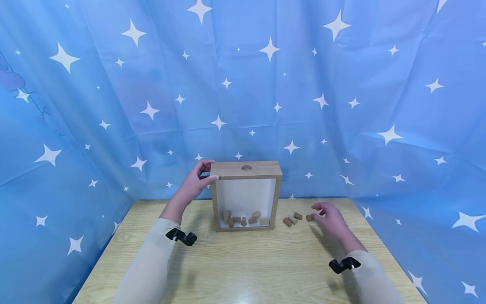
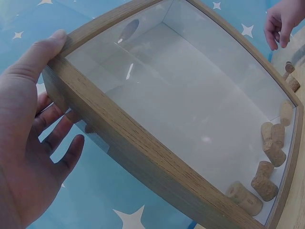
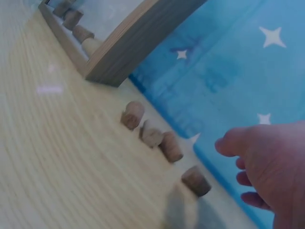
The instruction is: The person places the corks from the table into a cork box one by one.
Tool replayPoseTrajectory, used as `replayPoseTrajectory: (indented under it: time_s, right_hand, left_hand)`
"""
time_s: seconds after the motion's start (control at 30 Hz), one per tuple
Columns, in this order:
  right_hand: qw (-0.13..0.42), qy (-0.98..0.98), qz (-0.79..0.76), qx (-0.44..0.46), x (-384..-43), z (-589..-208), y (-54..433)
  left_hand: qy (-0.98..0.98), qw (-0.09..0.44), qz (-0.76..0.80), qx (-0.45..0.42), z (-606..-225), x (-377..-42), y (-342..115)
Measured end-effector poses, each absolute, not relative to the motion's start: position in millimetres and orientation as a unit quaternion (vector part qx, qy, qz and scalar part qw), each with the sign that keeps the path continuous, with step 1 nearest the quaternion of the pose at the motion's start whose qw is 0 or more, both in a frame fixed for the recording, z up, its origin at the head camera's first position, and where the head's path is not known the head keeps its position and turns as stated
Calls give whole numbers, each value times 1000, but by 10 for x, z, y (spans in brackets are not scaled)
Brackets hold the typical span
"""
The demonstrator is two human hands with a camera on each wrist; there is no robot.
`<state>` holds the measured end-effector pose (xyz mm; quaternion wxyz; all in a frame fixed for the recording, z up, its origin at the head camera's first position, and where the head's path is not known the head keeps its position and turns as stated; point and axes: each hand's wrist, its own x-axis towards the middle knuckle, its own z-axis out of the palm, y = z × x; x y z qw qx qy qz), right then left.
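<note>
A shallow wooden box [image 1: 277,202] with a clear front and a round hole in its top stands upright on the table. Several corks [image 2: 244,198] lie along its bottom, behind the clear panel. My left hand [image 1: 197,179] grips the box's upper left corner, thumb on the front frame and fingers around behind. To the right of the box, several loose corks [image 3: 152,134] lie on the table. Beside the rightmost cork [image 3: 196,181] hovers my right hand [image 1: 332,219], its fingers loosely bent and apart from the cork in the right wrist view.
The light wood table [image 1: 243,261] ends at the back against a blue curtain [image 1: 243,84] with white stars. The loose corks are near that back edge. A black wrist camera [image 1: 181,236] sits on the left sleeve, and another camera [image 1: 344,265] on the right.
</note>
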<state>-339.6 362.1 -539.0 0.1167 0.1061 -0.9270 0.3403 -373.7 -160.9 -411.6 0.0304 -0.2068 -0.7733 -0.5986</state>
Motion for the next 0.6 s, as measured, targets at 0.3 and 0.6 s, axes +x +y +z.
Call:
replayPoseTrajectory:
  time_s: [0.3, 0.6]
  right_hand:
    - [86, -929, 342, 109, -3416, -5592, 3575]
    - [93, -930, 337, 114, -3471, -5722, 3604]
  left_hand:
    - [-768, 30, -605, -209, -4123, -3735, -1614]
    - [-766, 32, -605, -214, -4126, -3746, -1612]
